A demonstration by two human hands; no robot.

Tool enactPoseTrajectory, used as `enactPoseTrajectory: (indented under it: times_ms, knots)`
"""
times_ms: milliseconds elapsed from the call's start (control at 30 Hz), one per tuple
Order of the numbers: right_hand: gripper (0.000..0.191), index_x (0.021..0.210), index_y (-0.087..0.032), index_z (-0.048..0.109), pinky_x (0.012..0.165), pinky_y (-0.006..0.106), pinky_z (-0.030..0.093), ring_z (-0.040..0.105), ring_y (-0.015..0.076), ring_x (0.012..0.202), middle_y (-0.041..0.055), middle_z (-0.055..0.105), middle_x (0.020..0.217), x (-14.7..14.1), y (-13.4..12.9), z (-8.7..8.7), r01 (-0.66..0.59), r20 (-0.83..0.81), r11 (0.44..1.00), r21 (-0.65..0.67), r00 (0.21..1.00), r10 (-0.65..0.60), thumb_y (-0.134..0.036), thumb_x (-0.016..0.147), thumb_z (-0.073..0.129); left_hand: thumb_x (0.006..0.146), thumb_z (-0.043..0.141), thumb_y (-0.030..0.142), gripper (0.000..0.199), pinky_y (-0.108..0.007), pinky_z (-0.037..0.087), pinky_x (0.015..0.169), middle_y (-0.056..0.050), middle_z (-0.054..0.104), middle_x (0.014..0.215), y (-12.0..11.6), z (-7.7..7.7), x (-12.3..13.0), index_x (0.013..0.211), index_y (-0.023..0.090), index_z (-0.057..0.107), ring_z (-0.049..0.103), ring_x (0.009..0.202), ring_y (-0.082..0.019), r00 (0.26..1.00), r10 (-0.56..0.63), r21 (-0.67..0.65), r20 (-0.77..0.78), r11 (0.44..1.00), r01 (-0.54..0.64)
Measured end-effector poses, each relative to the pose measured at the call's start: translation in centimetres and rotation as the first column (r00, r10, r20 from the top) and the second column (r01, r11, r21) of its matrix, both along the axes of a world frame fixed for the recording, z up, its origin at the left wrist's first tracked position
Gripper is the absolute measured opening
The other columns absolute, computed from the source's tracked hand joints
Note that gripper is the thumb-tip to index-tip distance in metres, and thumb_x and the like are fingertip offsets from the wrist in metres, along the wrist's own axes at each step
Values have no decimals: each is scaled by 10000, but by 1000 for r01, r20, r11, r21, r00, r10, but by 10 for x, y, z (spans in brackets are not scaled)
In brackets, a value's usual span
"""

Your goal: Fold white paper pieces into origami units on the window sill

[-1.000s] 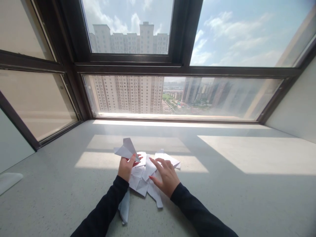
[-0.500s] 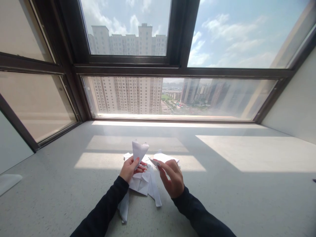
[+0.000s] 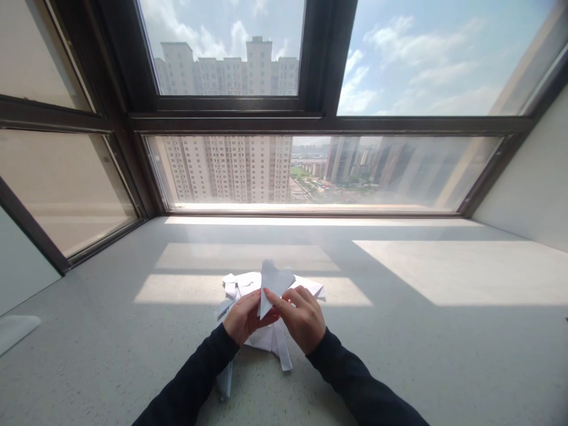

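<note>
Two hands on one piece: your left hand (image 3: 243, 316) and your right hand (image 3: 304, 316) both touch the folded paper (image 3: 274, 278). It sits between them, raised over the loose paper pile (image 3: 260, 340) on the windowsill (image 3: 399, 361).

Axis: long way runs away from you, narrow tip toward you, broad end toward the window (image 3: 310, 171). Left edge is nearly in line with your view; right side flares out over your right hand's side.

Left is your holding hand: it grips the near-left edge by the tip, thumb side against the paper, some fingers showing underneath. From that hand, the body of the piece lies ahead and slightly right.

Right comes in from the near right, fingers curled, one fingertip laid on the upper face close to the left edge. Can't tell if its other fingers pinch the rim behind. From that hand, the broad end lies ahead and left.

Neither hand is nearer; both are in contact at the narrow half. The broad end is free of fingers on top.
</note>
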State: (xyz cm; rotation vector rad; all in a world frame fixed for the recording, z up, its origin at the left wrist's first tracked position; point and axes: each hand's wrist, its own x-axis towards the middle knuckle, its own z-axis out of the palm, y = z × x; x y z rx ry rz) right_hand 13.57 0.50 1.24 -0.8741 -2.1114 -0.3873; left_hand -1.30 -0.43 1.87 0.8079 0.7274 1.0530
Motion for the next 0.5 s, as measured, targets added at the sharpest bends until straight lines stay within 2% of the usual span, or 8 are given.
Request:
enactPoseTrajectory:
  times_ms: [133, 267, 400, 500]
  knots:
    - [304, 1089, -276, 533, 568, 280, 362, 408, 153, 628, 37, 501, 669, -2, 1, -2, 17, 37, 1000, -22, 999, -16, -206, 814, 425, 714, 487, 467, 381, -369, 466, 741, -85, 636, 807, 0, -1, 2, 903, 141, 545, 602, 741, -195, 1000, -11, -10, -29, 1000, 11]
    - [372, 1158, -240, 470, 577, 302, 371, 412, 172, 664, 54, 493, 730, -3, 0, -3, -16, 48, 993, -113, 999, 22, -178, 795, 417, 662, 589, 401, 311, -339, 469, 729, -46, 645, 730, 4, -5, 3, 828, 142, 550, 615, 678, -172, 997, 24, 26, -68, 999, -23]
    - [447, 1225, -174, 372, 646, 332, 401, 442, 188, 762, 80, 493, 840, -2, -1, -2, -81, -176, 978, -190, 983, 47, -118, 782, 362, 699, 532, 439, 366, -350, 455, 757, -86, 653, 772, 12, -2, -7, 890, 127, 532, 621, 731, -194, 984, 147, 117, -104, 984, -135]
    - [384, 1176, -158, 410, 645, 320, 419, 468, 173, 739, 66, 511, 817, 1, 1, -2, -149, -373, 948, -283, 927, 34, -202, 796, 384, 729, 456, 487, 392, -377, 453, 753, -101, 652, 806, 13, 2, -13, 885, 135, 533, 619, 751, -217, 963, 181, 228, -200, 964, -134]
